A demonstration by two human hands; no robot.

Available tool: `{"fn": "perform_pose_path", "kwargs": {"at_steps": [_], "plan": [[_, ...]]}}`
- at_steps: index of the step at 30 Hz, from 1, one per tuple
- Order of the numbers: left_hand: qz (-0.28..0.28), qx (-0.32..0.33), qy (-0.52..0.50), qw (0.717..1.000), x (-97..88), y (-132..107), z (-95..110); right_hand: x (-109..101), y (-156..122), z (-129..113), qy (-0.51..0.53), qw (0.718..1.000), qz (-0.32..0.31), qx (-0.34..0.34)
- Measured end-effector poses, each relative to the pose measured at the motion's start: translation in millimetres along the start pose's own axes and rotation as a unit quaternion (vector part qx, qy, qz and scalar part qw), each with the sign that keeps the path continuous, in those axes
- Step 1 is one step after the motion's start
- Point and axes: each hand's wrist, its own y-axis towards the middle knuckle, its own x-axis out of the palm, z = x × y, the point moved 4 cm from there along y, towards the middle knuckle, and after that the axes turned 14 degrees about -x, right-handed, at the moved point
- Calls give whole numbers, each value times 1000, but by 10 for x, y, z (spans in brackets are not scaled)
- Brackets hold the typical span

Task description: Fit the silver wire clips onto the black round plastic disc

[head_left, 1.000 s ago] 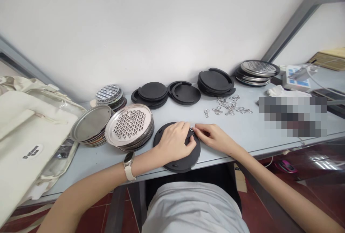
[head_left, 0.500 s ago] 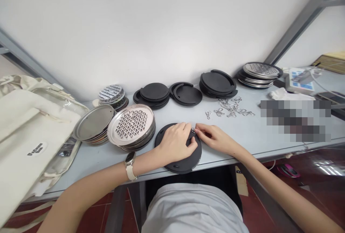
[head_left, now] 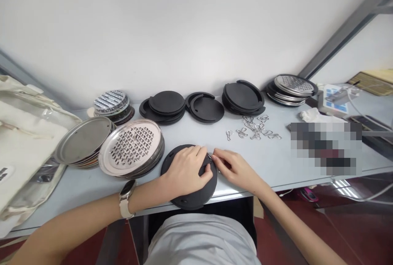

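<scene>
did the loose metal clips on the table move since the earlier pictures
No: against the black disc stack behind them, the metal clips sit as before.

Table: far edge set against the wall.
Near disc: before you, its near rim past the table's near edge.
Your left hand: on top of the near disc.
Your right hand: at the disc's far right rim, fingertips on a small clip.
Bag: left end.
Plate stack: right of the bag; grater stack just to its right.
Small round stack: behind both.
Disc piles: three along the wall, behind your hands.
Loose clips: before the rightmost pile.
Second grater stack: far right of the piles.
Cloth: on the near right of that stack.
</scene>
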Motion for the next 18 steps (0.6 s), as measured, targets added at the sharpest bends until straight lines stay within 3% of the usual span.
{"fn": "perform_pose_path", "kwargs": {"at_steps": [18], "plan": [[-70,-37,-49,996,65,-20,-41,37,45,17,60,998,-18,14]]}}
